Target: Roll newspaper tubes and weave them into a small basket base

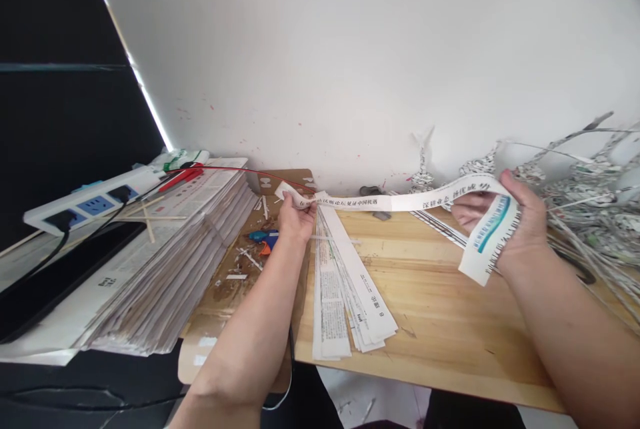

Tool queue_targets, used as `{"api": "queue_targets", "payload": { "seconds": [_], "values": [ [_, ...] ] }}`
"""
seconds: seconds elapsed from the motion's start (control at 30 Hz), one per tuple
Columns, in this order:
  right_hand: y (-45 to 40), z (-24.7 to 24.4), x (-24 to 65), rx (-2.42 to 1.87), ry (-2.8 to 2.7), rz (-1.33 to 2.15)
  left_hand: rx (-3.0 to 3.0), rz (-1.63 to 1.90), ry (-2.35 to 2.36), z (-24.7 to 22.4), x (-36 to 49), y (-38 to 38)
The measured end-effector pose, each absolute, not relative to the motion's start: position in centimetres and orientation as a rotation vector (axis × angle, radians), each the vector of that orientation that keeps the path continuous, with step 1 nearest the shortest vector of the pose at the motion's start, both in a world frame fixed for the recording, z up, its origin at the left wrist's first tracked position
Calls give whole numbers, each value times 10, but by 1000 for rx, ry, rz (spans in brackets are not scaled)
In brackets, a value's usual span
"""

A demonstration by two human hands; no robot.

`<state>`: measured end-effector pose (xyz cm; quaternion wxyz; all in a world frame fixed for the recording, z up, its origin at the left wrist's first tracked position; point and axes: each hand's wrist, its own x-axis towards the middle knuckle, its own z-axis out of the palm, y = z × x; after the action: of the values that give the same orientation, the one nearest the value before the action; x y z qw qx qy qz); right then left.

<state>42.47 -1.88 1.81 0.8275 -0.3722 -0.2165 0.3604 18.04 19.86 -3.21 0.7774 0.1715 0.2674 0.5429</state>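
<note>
I'm holding a long printed paper strip [415, 202] across the middle of the frame, its long axis running left to right, almost level and rising slightly toward the right. My left hand [296, 217], left of centre, is pinching it close to one end, thumb and fingers clamped on the paper; that short end is poking out past them toward the upper left. My right hand [523, 215], at the right of the frame, is gripping the strip where it bends, my thumb lying at the bend and my other fingers curling behind the paper. From there the tail is doubling back, its free end pointing down and to the left. The printed side is facing me.

Below the strip, at lower centre, more paper strips [367, 295] are lying fanned on the wooden table [440, 295], their long axes running toward me and their loose ends spreading out. Just left of my left hand, a blue and orange tool [269, 239] is resting on brown cardboard [220, 302]. A newspaper stack [165, 295] is filling the lower left, carrying a white power strip [95, 205]. At the right edge, twisted paper pieces [600, 215] are lying heaped.
</note>
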Motion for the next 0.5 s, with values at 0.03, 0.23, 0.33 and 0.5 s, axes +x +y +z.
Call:
{"api": "queue_targets", "payload": {
  "seconds": [0.03,0.23,0.33,0.5],
  "values": [
    [-25,23,410,-879,-628,789,392,1148,549,-31,180,198],
    [-74,-7,288,-1372,-2214,951,547,1058,302,-27,173,191],
    [-95,-52,250,-1595,-2668,507,588,1077,225,-26,172,190],
    [-116,-92,247,-1714,-2729,363,674,1004,232,-30,173,189]
  ]
}}
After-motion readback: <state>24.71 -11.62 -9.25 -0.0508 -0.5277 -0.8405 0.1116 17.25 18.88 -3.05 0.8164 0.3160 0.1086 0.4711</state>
